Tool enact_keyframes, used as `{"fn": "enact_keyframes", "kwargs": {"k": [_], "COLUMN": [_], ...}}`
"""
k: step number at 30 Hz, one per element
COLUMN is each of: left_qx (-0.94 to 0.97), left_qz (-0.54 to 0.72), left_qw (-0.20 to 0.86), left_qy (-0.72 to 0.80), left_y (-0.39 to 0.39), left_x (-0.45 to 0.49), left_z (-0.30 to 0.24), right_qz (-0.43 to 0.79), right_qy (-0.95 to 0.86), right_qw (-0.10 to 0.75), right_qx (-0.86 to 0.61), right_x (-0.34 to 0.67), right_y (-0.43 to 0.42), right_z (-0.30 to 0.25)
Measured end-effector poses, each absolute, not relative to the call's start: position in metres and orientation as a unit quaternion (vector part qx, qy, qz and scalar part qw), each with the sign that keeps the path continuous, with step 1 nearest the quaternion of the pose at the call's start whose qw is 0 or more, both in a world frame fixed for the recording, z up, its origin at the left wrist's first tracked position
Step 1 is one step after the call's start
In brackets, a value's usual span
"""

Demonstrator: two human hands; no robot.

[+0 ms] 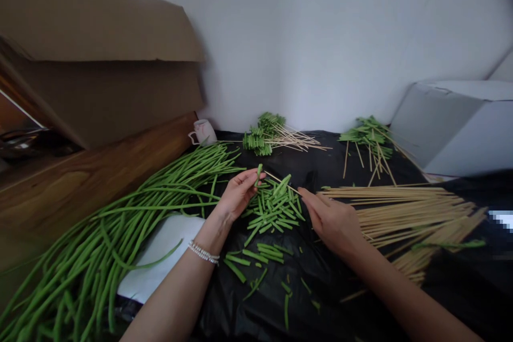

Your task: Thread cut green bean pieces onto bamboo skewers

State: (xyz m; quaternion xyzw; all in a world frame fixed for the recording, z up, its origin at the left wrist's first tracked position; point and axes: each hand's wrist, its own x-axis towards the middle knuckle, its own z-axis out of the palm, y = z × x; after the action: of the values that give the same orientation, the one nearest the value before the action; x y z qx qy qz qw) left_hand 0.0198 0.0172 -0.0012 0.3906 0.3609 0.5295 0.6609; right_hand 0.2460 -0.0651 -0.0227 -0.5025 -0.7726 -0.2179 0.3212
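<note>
My left hand (239, 192) pinches a short green bean piece (258, 173) upright between thumb and fingers. My right hand (332, 220) is closed on a thin bamboo skewer (280, 181), whose tip points left at that piece. Between and below the two hands lies a pile of cut bean pieces (274, 211) on black plastic sheeting (320, 299). A few more cut pieces are scattered nearer to me.
Long uncut green beans (132, 214) fan out at left over a white board (160, 256). Loose bamboo skewers (417, 214) lie at right. Two heaps of skewered beans (266, 136) (371, 136) rest by the wall. A cardboard box (100, 64), small cup (203, 132) and grey box (460, 123) stand around.
</note>
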Motion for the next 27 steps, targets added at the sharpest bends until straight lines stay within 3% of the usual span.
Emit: {"fn": "enact_keyframes", "kwargs": {"k": [27], "left_qx": [0.328], "left_qz": [0.528], "left_qw": [0.698], "left_qy": [0.356], "left_y": [0.0192], "left_x": [0.0202], "left_z": [-0.0063], "right_qz": [-0.217], "right_qy": [-0.785], "right_qw": [0.304], "right_qx": [-0.493], "right_x": [0.2425], "right_y": [-0.0695], "right_z": [-0.0191]}}
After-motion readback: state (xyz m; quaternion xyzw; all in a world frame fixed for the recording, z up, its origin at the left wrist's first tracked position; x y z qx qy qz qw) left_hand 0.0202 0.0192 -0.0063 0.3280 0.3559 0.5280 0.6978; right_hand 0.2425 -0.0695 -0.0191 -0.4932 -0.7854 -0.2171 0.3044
